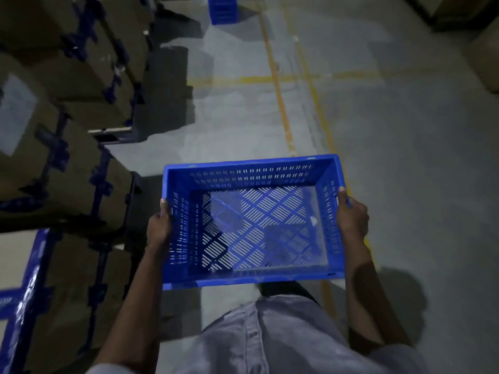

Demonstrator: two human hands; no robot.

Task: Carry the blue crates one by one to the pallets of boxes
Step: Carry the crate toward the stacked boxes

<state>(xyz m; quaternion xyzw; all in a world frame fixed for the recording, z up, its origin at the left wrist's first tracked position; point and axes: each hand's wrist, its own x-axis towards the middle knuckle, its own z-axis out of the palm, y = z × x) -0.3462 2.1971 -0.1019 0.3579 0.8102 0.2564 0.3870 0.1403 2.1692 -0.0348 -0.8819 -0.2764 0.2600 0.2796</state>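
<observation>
Dim floor [405, 184]; crate [251, 278] sides hide hands' [159, 228] [352, 217] fingers.

- Stacked boxes [67, 157] wall off the whole left side, near to far.
- Floor [405, 171] lies open ahead and right.
- Blue crate stack [222, 9] stands far, centre.
- More boxes [483, 58] stand far right.

Crate [251, 220] btwn hands; boxes [67, 168] left; 2nd crate [222, 9] ahead.
</observation>
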